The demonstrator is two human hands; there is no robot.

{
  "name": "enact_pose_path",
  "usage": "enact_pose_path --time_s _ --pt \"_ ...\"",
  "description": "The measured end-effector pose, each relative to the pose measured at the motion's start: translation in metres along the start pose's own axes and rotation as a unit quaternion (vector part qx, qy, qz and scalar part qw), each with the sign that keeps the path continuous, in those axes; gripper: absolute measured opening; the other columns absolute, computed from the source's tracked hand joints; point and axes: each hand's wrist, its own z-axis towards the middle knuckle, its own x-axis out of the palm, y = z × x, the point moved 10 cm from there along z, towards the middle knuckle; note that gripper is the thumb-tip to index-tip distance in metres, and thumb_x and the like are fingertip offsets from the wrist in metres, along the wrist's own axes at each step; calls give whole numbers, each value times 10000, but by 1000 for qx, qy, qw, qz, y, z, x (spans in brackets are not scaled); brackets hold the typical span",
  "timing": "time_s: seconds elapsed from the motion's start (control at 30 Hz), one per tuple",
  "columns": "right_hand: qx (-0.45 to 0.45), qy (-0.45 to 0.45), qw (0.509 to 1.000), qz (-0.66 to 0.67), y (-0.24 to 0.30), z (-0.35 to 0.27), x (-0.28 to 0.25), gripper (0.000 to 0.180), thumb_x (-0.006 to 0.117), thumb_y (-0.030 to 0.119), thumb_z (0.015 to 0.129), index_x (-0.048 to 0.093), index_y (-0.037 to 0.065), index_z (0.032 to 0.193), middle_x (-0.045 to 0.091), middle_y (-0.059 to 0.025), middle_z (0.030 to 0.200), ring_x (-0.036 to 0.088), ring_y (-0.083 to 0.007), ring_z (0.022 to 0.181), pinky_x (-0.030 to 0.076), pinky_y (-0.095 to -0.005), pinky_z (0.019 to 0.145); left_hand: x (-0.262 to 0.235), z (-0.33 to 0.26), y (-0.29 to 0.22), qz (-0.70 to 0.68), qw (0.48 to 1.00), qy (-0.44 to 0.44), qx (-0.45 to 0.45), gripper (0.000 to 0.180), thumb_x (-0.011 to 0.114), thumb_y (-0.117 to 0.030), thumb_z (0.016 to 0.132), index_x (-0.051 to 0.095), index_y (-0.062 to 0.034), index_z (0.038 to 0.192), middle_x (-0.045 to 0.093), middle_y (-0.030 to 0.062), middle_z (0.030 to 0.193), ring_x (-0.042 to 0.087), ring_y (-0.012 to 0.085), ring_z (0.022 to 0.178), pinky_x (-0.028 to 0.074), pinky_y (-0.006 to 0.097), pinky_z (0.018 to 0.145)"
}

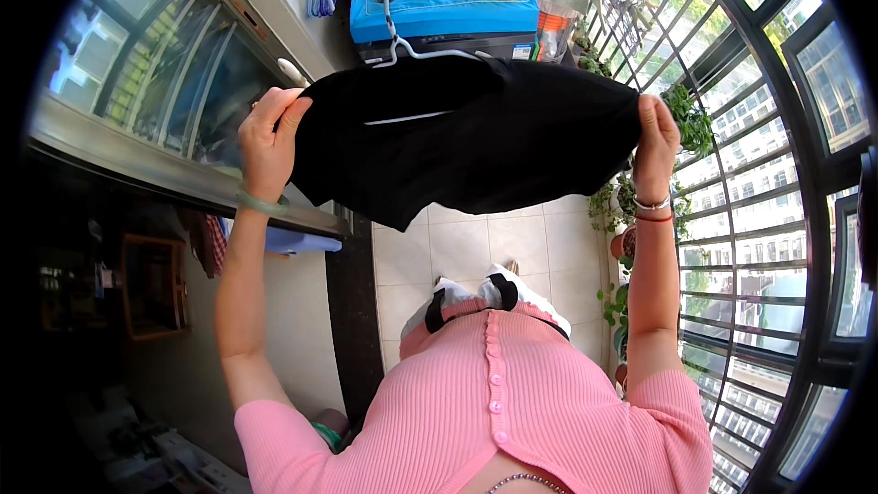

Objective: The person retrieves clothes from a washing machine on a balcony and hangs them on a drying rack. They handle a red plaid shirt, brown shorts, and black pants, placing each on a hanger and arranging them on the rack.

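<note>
Black garment [476, 133] between both hands

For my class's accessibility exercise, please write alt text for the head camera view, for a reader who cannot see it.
A person in a pink ribbed top holds a black garment stretched between the left hand and right hand, with a white wire hanger inside it. They stand on a tiled balcony with potted plants along a window grille and a blue-covered appliance ahead.

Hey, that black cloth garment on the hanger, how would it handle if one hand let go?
The black cloth garment probably flops: it sags between the left hand and right hand. It looks light, pinched only at its edges. The thin white wire hanger might slide or swing.
</note>
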Motion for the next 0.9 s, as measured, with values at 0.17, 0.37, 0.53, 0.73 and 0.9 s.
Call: enact_pose_path --time_s 0.17,0.37,0.53,0.73,0.9 --pt "-98 58 957 -265 29 22 25 217 614 224 945 682 41 1038 659 3 880 570 -55 743 448 -195 665 11 1 6 -47 998 16 -30 123 656 -103 890 600 6 893 512 62 719 473 168 640 401 261 611" --pt "-295 235 864 -333 94 0 129 236 638 204 898 667 42 1066 632 -95 874 589 -255 831 461 -329 729 13 9 4 -65 995 30 -75 156 664 -131 893 606 14 891 514 54 706 453 132 630 399 248 605" --pt "-236 257 900 -263 79 29 143 179 666 146 875 651 -11 959 630 -98 855 604 -244 750 474 -296 715 19 19 24 -64 982 65 -164 160 660 -164 907 659 -4 905 603 41 759 508 98 680 426 231 637" --pt "-149 139 963 -174 78 55 116 173 697 139 876 691 -3 974 630 35 792 526 -33 733 428 -184 682 6 10 49 -226 958 -16 -174 163 673 -190 902 693 -56 992 674 26 948 589 102 868 489 243 779" --pt "-128 125 977 -118 73 64 108 191 721 144 863 709 0 987 640 52 804 531 -10 731 418 -158 664 -12 -4 71 -112 976 -121 -145 188 681 -180 896 678 -35 1016 672 23 909 572 73 875 471 228 782"
